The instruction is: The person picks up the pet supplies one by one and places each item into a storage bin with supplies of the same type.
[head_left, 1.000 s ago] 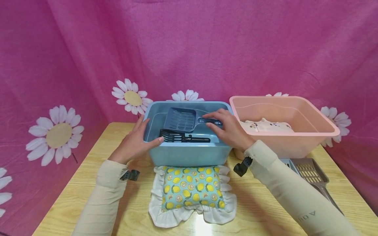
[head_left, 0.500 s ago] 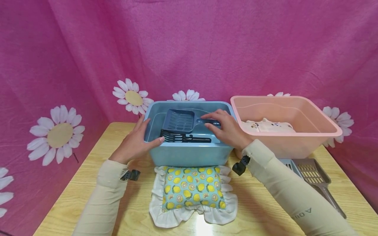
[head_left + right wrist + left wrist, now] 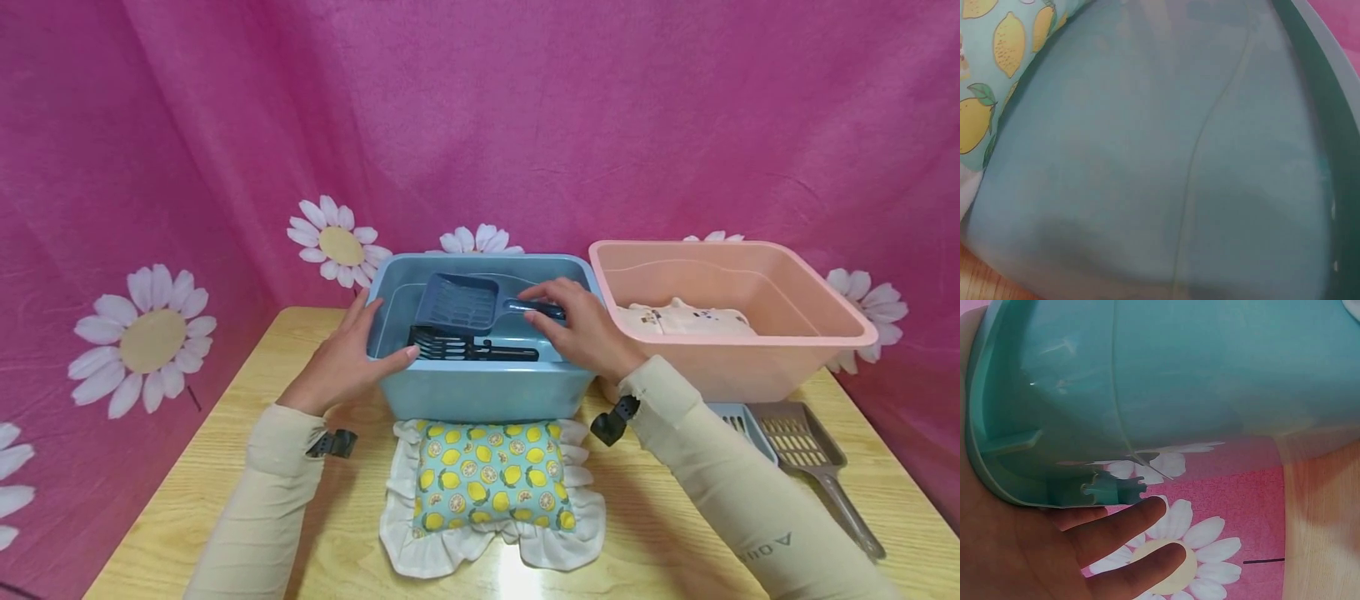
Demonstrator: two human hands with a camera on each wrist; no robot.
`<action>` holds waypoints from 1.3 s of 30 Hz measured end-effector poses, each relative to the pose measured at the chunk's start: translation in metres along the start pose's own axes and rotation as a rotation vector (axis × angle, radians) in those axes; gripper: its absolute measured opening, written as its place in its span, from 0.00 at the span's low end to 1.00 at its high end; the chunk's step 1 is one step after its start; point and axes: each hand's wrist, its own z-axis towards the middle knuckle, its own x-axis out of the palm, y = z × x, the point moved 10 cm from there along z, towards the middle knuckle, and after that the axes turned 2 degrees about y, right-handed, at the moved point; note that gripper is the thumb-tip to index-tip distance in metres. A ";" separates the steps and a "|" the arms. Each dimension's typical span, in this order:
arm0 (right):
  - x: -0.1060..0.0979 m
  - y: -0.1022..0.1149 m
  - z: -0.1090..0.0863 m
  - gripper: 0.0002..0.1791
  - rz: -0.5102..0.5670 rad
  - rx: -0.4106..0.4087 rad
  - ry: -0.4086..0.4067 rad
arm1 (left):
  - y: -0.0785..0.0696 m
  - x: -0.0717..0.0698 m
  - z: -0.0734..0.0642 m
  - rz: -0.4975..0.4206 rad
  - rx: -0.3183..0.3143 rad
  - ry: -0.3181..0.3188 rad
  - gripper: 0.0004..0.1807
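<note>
A blue plastic bin (image 3: 480, 392) stands in the middle of the table. My right hand (image 3: 588, 329) reaches over its right end and pinches the handle of a dark blue slotted litter scoop (image 3: 457, 304) between thumb and fingers. The scoop's head points left, inside the bin's outline. In front of it, a black slotted scoop (image 3: 498, 353) lies in the bin. My left hand (image 3: 341, 362) rests at the bin's left front corner, thumb at the front rim. In the left wrist view its fingers (image 3: 1138, 569) extend along the outside, below the rim.
A lemon-print cushion (image 3: 487, 475) with white frills lies in front of the bin. To the right, a pink bin (image 3: 720, 367) holds a cream patterned cloth item (image 3: 682, 319). A brown slotted scoop (image 3: 806, 437) and a light blue one (image 3: 742, 419) lie before it.
The dark blue scoop shifts slightly left, then back right with my right hand, staying over the blue bin. My left hand stays at the corner. The head view has turned slightly.
</note>
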 end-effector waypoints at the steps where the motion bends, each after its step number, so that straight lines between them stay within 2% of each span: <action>1: -0.001 -0.001 0.000 0.15 0.003 0.013 -0.006 | 0.000 0.000 0.000 0.002 -0.001 0.002 0.58; 4: -0.002 -0.005 0.000 0.14 0.005 0.046 -0.015 | 0.000 0.001 0.000 0.000 -0.005 0.007 0.59; 9: 0.001 -0.006 0.000 0.14 0.001 0.056 0.011 | 0.000 0.000 -0.002 0.001 -0.009 0.004 0.58; 28: 0.007 0.005 -0.002 0.16 -0.017 -0.054 0.084 | 0.001 0.000 0.000 0.010 -0.001 -0.001 0.58; 39: 0.008 0.007 -0.001 0.16 0.000 -0.076 0.095 | 0.001 0.000 0.000 0.010 0.000 -0.001 0.58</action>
